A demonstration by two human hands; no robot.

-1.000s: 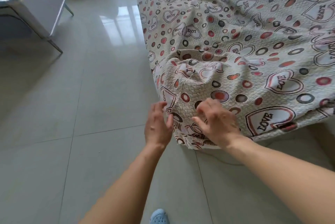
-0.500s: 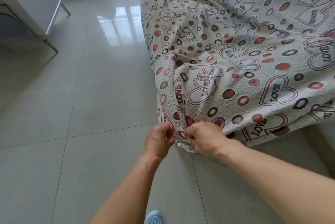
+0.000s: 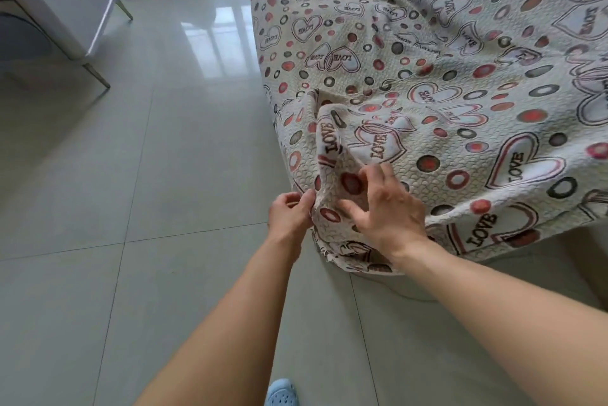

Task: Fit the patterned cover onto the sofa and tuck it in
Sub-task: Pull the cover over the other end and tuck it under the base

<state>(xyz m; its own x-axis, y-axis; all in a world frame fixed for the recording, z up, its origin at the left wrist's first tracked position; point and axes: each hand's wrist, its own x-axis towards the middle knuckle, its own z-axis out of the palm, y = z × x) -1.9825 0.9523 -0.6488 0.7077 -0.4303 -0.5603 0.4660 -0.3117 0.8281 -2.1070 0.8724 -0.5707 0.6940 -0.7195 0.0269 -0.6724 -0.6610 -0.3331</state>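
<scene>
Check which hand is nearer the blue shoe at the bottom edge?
Left. The left hand is almost straight above the blue shoe; the right hand sits further right, over the cover.

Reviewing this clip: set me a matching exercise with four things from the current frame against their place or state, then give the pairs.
Things:
1. left hand
2. right hand
3. blue shoe
4. grey cabinet

States:
A. on the floor at the bottom edge
B. pinches the fold at the cover's corner
C. stands on legs, upper left
D. fingers spread on the patterned cover

Pairs: 1-B, 2-D, 3-A, 4-C
</scene>
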